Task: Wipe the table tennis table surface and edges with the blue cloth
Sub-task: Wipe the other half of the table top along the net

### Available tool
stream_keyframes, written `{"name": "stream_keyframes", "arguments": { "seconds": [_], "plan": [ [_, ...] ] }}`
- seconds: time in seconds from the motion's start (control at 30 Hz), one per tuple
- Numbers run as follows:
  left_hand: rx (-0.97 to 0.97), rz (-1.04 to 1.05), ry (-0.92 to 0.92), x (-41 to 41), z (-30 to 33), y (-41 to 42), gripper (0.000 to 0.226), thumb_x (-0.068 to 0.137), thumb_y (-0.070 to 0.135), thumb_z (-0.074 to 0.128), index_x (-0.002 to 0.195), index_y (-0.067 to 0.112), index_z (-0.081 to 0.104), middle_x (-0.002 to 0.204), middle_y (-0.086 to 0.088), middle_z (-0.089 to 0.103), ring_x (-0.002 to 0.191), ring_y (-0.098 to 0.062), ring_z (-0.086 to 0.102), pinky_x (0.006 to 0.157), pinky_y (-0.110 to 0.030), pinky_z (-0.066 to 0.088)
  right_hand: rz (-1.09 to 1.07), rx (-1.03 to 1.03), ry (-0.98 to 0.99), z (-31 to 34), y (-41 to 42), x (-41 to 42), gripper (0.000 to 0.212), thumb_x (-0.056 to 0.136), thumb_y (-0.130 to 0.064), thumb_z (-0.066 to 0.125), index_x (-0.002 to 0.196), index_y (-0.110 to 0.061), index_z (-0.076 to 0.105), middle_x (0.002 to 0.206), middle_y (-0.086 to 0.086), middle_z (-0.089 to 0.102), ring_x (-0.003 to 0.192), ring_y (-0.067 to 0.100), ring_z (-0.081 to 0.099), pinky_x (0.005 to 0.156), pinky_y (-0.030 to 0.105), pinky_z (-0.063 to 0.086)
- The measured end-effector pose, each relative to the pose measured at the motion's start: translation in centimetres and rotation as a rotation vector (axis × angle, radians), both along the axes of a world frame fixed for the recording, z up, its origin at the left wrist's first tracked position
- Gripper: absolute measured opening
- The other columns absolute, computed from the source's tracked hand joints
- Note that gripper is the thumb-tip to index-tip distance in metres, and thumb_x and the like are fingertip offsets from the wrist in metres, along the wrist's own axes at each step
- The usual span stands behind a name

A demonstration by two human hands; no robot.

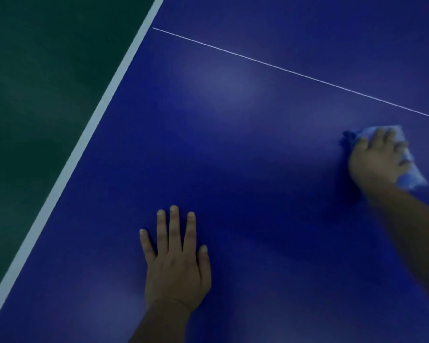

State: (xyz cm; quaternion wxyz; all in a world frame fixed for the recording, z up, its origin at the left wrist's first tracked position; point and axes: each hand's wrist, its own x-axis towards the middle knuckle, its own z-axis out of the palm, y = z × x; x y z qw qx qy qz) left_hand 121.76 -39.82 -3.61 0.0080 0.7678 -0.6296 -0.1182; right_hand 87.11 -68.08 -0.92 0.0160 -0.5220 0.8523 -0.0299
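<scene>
The blue table tennis table [233, 157] fills most of the view, with a white border stripe [89, 129] along its left edge and a thin white centre line [295, 73] crossing it. My right hand [377, 162] presses down on the crumpled light blue cloth [410, 178] at the right, just below the centre line; the cloth shows above and to the right of the fingers. My left hand [176, 261] lies flat on the table near the bottom middle, fingers straight and spread, holding nothing.
Dark green floor [35, 95] lies beyond the table's left edge. Soft light reflections show on the table surface. Nothing else stands on the table in view.
</scene>
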Motion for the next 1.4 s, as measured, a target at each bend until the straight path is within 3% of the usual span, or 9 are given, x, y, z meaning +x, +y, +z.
{"name": "stream_keyframes", "arguments": {
  "seconds": [0.17, 0.27, 0.5, 0.6, 0.77, 0.87, 1.0, 1.27, 1.4],
  "plan": [
    [0.003, -0.018, -0.035, -0.3, -0.1, 0.0, 0.068, 0.098, 0.048, 0.028, 0.157, 0.013, 0.023, 0.165, -0.017, 0.02, 0.155, -0.038, 0.01, 0.118, -0.067, 0.007, 0.636, 0.101, -0.104, -2.0, 8.7, 13.5, 0.077, 0.09, -0.049, 0.016, 0.157, -0.014, 0.031, 0.164, 0.01, 0.026, 0.151, 0.038, 0.02, 0.117, 0.06, 0.016],
    [0.015, -0.015, -0.038, -0.2, -0.2, 0.0, 0.071, 0.098, 0.051, 0.025, 0.158, 0.013, 0.021, 0.166, -0.016, 0.017, 0.155, -0.037, 0.007, 0.118, -0.068, 0.007, 0.886, 0.08, -0.04, -1.3, 9.4, 11.2, 0.067, 0.095, -0.056, 0.025, 0.153, -0.026, 0.041, 0.162, 0.001, 0.032, 0.147, 0.032, 0.032, 0.111, 0.052, 0.029],
    [0.034, -0.013, -0.034, -0.1, 0.0, 0.1, 0.075, 0.098, 0.055, 0.023, 0.158, 0.011, 0.026, 0.166, -0.018, 0.017, 0.154, -0.037, 0.009, 0.118, -0.069, 0.011, 0.119, 0.109, 0.0, -1.0, 5.0, -2.1, 0.076, 0.096, -0.058, 0.012, 0.159, -0.017, 0.021, 0.168, 0.007, 0.011, 0.152, 0.041, 0.007, 0.119, 0.064, 0.01],
    [-0.001, 0.027, 0.038, -0.5, 0.9, -0.3, 0.078, 0.094, 0.056, 0.024, 0.158, 0.011, 0.027, 0.167, -0.015, 0.012, 0.155, -0.032, 0.005, 0.121, -0.062, 0.005, 0.383, 0.004, -0.073, -1.6, 7.9, 4.9, 0.079, 0.093, -0.052, 0.017, 0.154, -0.004, 0.035, 0.159, 0.018, 0.034, 0.145, 0.048, 0.028, 0.115, 0.065, 0.02],
    [-0.107, 0.026, 0.174, -5.4, 2.1, -5.9, 0.077, 0.091, 0.05, 0.03, 0.155, 0.008, 0.032, 0.167, -0.013, 0.014, 0.155, -0.028, 0.007, 0.123, -0.058, 0.003, 0.947, 0.134, -0.069, -1.1, 10.1, 8.1, 0.066, 0.097, -0.061, 0.024, 0.155, -0.031, 0.033, 0.164, -0.004, 0.027, 0.148, 0.03, 0.025, 0.114, 0.049, 0.023],
    [-0.125, -0.133, 0.159, -9.2, 1.9, -10.1, 0.078, 0.093, 0.053, 0.02, 0.157, 0.01, 0.03, 0.168, -0.009, 0.013, 0.156, -0.024, 0.004, 0.124, -0.056, 0.001, 0.657, 0.057, 0.036, -1.0, 5.0, 0.3, 0.07, 0.095, -0.063, 0.019, 0.155, -0.029, 0.035, 0.164, 0.0, 0.028, 0.145, 0.033, 0.031, 0.117, 0.048, 0.025],
    [-0.122, -0.236, 0.152, -13.8, 1.9, -15.1, 0.078, 0.094, 0.053, 0.014, 0.161, 0.014, 0.017, 0.17, -0.004, 0.002, 0.156, -0.02, -0.008, 0.123, -0.05, -0.008, 0.172, 0.132, -0.004, -1.1, 2.1, -6.9, 0.068, 0.102, -0.058, 0.017, 0.161, -0.022, 0.015, 0.169, 0.0, 0.004, 0.153, 0.037, -0.001, 0.122, 0.056, 0.003],
    [-0.05, 0.057, 0.139, -15.2, 1.4, -20.5, 0.066, 0.103, 0.048, 0.022, 0.162, 0.022, 0.007, 0.17, 0.002, -0.003, 0.155, -0.02, -0.012, 0.123, -0.056, -0.009, 0.806, 0.033, -0.083, -1.5, 2.5, 4.7, 0.066, 0.097, -0.054, 0.03, 0.15, -0.018, 0.043, 0.16, -0.001, 0.036, 0.139, 0.032, 0.036, 0.107, 0.049, 0.028],
    [-0.02, 0.045, 0.139, -15.3, 1.5, -20.6, 0.064, 0.103, 0.05, 0.018, 0.162, 0.028, 0.007, 0.17, 0.003, -0.006, 0.154, -0.019, -0.018, 0.122, -0.053, -0.013, 0.594, 0.04, -0.014, -1.8, -5.2, -2.1, 0.065, 0.102, -0.05, 0.025, 0.157, -0.015, 0.029, 0.166, 0.002, 0.023, 0.151, 0.03, 0.02, 0.119, 0.054, 0.013]
  ]
}}
